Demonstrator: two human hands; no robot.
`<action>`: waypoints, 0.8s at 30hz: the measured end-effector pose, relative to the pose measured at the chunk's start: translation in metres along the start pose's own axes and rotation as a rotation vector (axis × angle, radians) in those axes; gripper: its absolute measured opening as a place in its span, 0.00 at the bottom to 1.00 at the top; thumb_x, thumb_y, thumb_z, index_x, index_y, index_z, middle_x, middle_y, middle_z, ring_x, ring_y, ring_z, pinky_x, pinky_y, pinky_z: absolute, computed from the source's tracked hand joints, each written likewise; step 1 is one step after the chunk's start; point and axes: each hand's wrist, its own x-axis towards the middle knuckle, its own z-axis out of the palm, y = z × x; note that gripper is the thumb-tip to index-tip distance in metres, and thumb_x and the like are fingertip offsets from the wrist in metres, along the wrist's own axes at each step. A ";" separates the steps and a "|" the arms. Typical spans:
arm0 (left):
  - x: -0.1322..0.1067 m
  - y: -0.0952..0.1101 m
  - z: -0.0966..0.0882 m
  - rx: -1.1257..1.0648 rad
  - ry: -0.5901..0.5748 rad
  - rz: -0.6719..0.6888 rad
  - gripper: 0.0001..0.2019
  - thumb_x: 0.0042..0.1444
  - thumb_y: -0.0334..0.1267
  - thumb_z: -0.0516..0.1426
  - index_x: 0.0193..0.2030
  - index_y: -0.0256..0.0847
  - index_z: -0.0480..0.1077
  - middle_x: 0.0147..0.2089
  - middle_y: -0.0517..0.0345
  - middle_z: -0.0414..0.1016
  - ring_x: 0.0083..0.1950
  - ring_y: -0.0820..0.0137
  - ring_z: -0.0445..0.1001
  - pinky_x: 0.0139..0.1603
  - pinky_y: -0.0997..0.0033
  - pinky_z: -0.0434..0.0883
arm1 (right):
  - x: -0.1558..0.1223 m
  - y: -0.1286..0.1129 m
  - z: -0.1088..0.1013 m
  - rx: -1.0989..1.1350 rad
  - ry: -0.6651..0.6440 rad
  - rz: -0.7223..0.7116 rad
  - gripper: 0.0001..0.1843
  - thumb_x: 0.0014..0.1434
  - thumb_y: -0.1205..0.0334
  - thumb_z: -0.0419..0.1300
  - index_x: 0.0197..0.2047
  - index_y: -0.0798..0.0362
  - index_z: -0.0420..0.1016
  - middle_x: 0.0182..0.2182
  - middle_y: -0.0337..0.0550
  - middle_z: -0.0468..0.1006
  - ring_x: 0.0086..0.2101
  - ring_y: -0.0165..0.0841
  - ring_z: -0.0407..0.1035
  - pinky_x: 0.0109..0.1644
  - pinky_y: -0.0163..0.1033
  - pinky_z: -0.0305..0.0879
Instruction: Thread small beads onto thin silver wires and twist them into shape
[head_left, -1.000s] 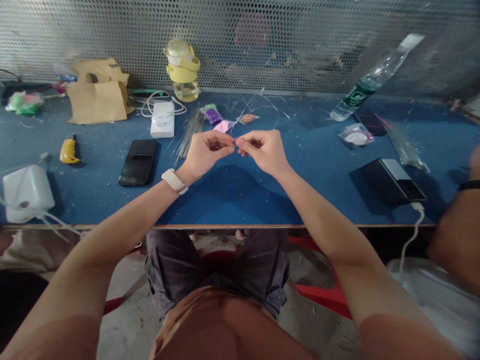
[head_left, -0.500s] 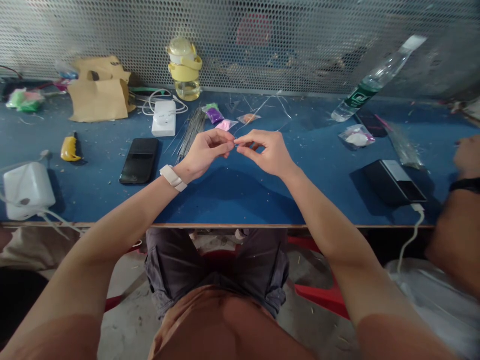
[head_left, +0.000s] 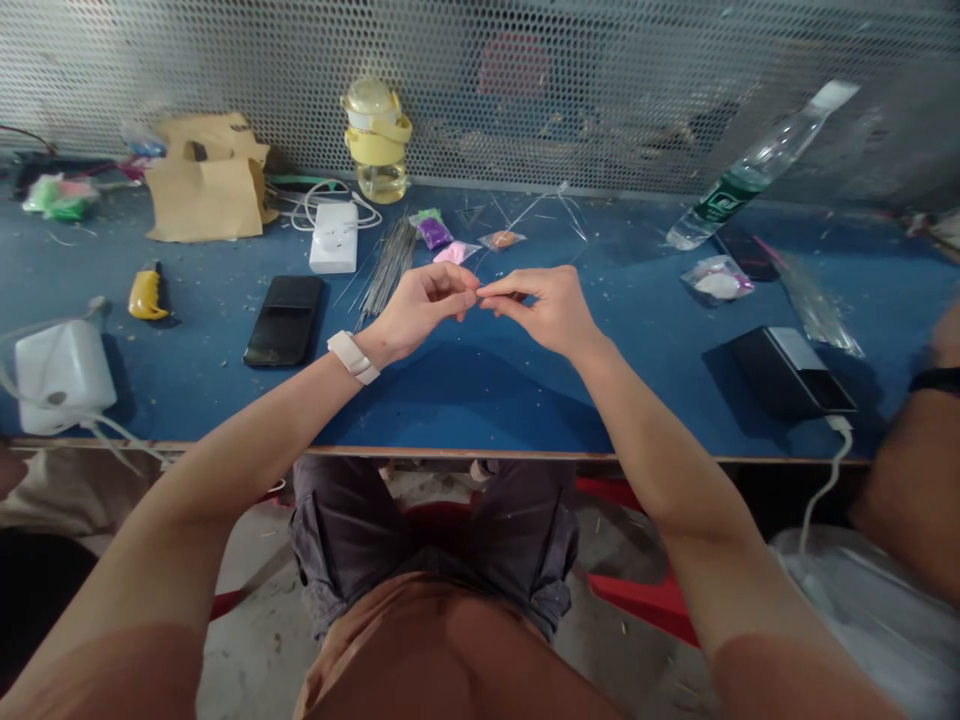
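**Hands pinched together above bench**

Left hand and right hand meet fingertip to fingertip above the blue bench. They pinch what appears to be a fine strand. Wire bundle and phone lie to their left.

Blue tabletop with a pale wooden front edge, backed along its far side by a grey perforated metal screen. Below the edge lie a scrap-strewn concrete floor and a red plastic seat. Light is even, shadows soft.
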 end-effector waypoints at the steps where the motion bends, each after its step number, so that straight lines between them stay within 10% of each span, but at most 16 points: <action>1: 0.000 0.000 0.000 -0.003 0.000 0.001 0.18 0.54 0.47 0.81 0.42 0.39 0.84 0.38 0.59 0.81 0.34 0.78 0.77 0.38 0.75 0.75 | 0.000 0.000 0.001 0.004 0.011 0.003 0.11 0.72 0.49 0.73 0.45 0.45 0.94 0.34 0.39 0.92 0.30 0.34 0.83 0.38 0.41 0.79; 24: 0.000 -0.003 0.001 0.130 0.066 0.146 0.17 0.56 0.49 0.80 0.41 0.40 0.86 0.40 0.54 0.86 0.36 0.75 0.79 0.37 0.72 0.76 | 0.000 -0.014 0.018 0.037 0.159 0.170 0.27 0.68 0.33 0.70 0.36 0.49 0.88 0.30 0.41 0.88 0.28 0.34 0.77 0.34 0.42 0.71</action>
